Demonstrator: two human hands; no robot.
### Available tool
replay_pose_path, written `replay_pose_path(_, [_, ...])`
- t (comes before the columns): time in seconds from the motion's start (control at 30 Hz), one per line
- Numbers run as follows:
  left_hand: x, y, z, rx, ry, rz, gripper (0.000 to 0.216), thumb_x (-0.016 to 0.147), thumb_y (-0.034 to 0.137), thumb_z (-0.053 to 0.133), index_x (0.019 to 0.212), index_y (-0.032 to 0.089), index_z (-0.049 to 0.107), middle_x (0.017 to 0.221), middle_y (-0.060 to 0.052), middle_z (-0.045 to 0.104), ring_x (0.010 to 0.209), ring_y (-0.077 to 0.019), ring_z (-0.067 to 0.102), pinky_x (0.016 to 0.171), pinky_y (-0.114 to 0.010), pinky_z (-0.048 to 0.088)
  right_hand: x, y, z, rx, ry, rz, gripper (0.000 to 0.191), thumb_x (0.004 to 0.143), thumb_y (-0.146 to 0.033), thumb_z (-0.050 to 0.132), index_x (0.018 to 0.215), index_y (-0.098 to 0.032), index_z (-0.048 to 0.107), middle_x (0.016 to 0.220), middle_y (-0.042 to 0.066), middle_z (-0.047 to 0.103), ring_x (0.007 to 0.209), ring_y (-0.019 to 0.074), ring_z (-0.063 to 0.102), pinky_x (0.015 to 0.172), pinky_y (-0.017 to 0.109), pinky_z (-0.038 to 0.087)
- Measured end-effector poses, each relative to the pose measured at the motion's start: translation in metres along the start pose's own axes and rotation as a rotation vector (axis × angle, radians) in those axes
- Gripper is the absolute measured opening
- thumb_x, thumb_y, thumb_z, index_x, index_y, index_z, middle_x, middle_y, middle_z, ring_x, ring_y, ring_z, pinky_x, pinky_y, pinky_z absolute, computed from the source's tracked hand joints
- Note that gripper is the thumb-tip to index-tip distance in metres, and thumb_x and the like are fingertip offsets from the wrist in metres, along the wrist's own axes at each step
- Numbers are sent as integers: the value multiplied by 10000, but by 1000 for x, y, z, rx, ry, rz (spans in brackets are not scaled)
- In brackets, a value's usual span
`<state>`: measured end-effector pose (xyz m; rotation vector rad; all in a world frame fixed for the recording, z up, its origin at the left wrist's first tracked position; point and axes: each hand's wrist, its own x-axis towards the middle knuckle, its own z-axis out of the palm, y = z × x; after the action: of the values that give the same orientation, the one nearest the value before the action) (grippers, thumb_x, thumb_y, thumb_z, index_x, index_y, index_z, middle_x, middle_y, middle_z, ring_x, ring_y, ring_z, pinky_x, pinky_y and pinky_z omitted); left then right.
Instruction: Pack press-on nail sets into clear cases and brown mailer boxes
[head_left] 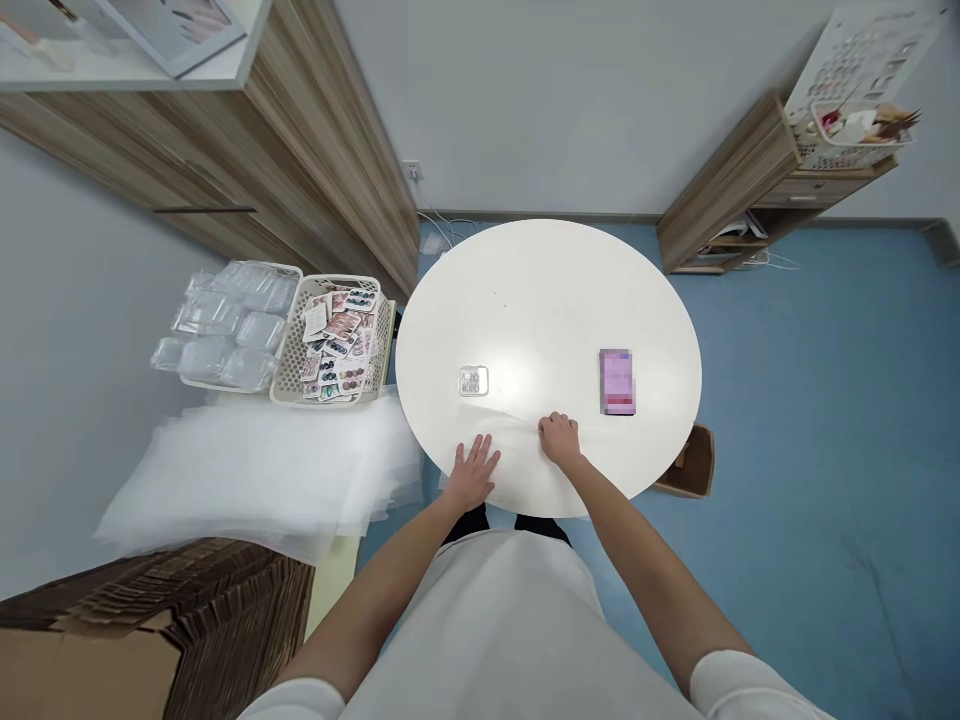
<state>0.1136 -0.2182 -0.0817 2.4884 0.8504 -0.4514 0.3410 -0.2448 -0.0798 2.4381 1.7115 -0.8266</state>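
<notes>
My left hand [472, 473] lies flat near the front edge of the white table [547, 290], its fingers spread over a thin translucent sheet [517, 455]. The fingers of my right hand [559, 438] are closed on the sheet's far right part, where its edge looks slightly lifted. Much of the sheet blends into the table top, so its outline is hard to follow. Just beyond my left hand sits a small clear plastic box [473, 381] with small items inside. To the right of my right hand lies a phone-like pink and purple rectangle [617, 382], blurred by pixels.
On the left are a stack of translucent sheets [270, 470], a basket of printed nail cards [330, 398] and clear plastic boxes [217, 325]. Folded cardboard [232, 620] stands below them. An open brown box [694, 465] is beside the table's right edge.
</notes>
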Motion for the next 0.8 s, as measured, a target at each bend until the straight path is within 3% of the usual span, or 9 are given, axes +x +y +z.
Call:
replay_pose_path(0.17, [13,14,-24,13,133,-63,736,731,220,522,1384,253,183,1471,-69,16,1331,-295,-67,1026,-570,-51,-8,22,-25,509,55,-26,93,745,-249,442,798,-206,506,806,23,557,748,162,512,708,304,390])
replay_pose_path(0.3, [44,31,-51,-54,248,-58,686,797,311,451,1397,254,122,1472,-59,2,1332,-294,-62,1031,-558,-60,1,34,-35,935,207,220,216,748,-355,414,901,-209,456,750,-12,536,634,126,536,610,261,422])
replay_pose_path(0.4, [69,40,-57,-107,241,5,616,831,384,390,1389,254,167,1473,-59,41,1336,-296,-20,1038,-548,-48,15,35,-30,1041,248,411,357,727,-386,429,1034,-205,406,832,4,536,618,119,559,586,250,436])
replay_pose_path(0.5, [87,39,-47,-139,110,27,605,822,416,400,1376,247,225,1466,-72,108,1337,-299,26,1047,-539,5,26,34,-23,966,241,523,474,734,-392,416,1160,-197,345,964,51,524,714,145,580,639,266,453])
replay_pose_path(0.6, [96,29,-32,-125,-28,-9,644,791,363,461,1376,242,221,1468,-74,86,1334,-310,10,1044,-546,44,26,30,-16,719,327,496,575,744,-336,427,1268,-162,268,1150,124,462,1018,226,495,834,341,406])
replay_pose_path(0.7, [99,20,-24,-82,-79,5,697,763,270,498,1384,248,182,1473,-67,26,1333,-294,-39,1044,-542,34,14,24,-9,420,351,276,545,759,-236,417,1284,-160,292,1274,140,376,1181,267,334,944,407,304])
replay_pose_path(0.8, [101,15,-25,-55,-72,22,727,741,192,511,1384,251,177,1473,-66,19,1335,-277,-52,1049,-527,17,-2,19,1,205,182,13,429,760,-147,400,1185,-192,434,1255,117,414,1177,254,340,954,404,282])
